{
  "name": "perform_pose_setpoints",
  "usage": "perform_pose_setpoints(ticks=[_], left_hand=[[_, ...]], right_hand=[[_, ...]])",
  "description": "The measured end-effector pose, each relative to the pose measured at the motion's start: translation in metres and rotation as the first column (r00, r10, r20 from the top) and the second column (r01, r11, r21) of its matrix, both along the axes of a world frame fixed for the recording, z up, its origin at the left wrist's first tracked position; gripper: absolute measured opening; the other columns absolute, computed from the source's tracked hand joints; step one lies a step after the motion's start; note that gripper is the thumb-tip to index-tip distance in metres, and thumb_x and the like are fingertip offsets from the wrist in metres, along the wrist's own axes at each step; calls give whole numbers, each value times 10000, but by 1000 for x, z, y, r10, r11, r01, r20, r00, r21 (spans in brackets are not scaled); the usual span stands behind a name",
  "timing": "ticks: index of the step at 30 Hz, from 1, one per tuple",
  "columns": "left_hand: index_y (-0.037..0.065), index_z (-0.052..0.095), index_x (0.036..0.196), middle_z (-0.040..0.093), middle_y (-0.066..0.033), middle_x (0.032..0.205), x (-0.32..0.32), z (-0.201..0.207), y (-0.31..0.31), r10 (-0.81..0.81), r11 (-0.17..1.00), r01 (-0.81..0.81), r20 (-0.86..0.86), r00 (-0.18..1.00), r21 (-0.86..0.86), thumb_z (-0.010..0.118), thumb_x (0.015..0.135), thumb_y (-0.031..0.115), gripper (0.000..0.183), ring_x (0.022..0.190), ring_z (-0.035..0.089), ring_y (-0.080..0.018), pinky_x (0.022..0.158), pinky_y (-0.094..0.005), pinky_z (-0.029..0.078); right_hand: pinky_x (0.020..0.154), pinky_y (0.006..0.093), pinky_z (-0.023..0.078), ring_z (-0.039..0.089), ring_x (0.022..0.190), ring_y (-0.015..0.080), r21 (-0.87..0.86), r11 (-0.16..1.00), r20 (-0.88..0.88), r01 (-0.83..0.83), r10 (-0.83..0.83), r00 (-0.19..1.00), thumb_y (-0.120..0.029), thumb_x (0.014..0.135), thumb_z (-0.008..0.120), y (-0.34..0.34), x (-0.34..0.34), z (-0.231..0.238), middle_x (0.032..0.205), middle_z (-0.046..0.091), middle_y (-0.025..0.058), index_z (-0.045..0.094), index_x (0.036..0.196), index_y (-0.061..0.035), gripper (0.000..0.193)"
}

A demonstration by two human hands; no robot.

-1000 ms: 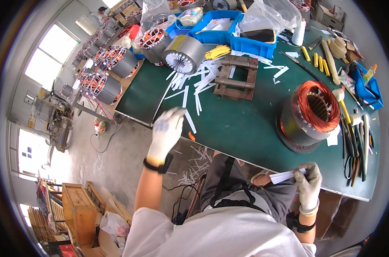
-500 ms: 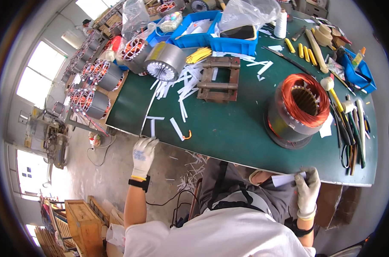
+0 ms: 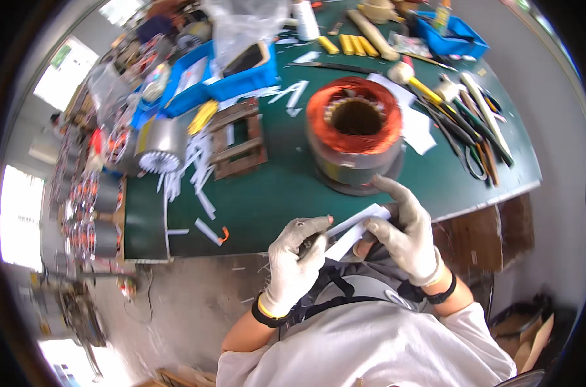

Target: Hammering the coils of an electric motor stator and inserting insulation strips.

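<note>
Low in front of the table edge, a folded white paper strip [image 3: 354, 237] lies between my two gloved hands. My right hand [image 3: 406, 238] grips its upper right end between thumb and fingers, with the index finger raised. Bent thumb and fingers of my left hand [image 3: 297, 261] close at the strip's lower left end; some of those fingers are hidden. Just beyond the hands, a motor stator [image 3: 352, 158] stands upright on a dark round base, its top ringed with copper wire windings.
On the green table [image 3: 280, 200] lie a rusty metal frame [image 3: 238, 138], loose white paper strips [image 3: 199, 161] and a stator lying on its side [image 3: 161, 145]. Blue bins [image 3: 244, 84] stand behind. Mallets and hand tools [image 3: 464, 122] crowd the right side, beside white sheets [image 3: 419, 129].
My left hand has left the table's left edge and come across to the paper strip. My right hand has brought the strip up and leftward. The view has swung right.
</note>
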State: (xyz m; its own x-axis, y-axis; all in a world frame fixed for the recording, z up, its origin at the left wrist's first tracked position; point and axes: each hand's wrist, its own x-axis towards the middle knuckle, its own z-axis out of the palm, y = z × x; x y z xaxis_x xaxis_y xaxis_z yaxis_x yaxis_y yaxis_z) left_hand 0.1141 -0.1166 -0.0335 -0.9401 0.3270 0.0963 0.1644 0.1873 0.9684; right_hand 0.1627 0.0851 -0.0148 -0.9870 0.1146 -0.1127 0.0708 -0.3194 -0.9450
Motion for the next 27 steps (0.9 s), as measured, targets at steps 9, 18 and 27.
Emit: perform_pose_setpoints(ticks=[9,18,27], left_hand=[[-17,561,1318,629,-122,1144,-26,12,42,-700,710,502,573,427,494,424,886,-22,453,1023,623,-190,925,-320,515],[7,571,1182,653,-93,981,-22,-23,58,-741,624,605,619,259,494,545,1021,294,331,863,687,-196,663,-292,574],[35,563,1058,510,11,757,-14,-17,70,-652,705,560,708,271,435,499,1047,321,293,631,478,-95,529,-216,435]], right_hand=[[755,304,546,693,829,178,606,794,-71,47,-5,997,-61,878,652,54,13,-6,969,708,119,613,1218,-25,344],[865,403,513,615,938,332,724,689,-308,30,284,908,-62,912,619,49,17,-23,1063,581,190,479,1385,8,499],[878,395,505,620,968,323,677,725,-187,-123,332,925,-91,929,569,62,20,-17,1014,614,155,615,1082,-25,173]])
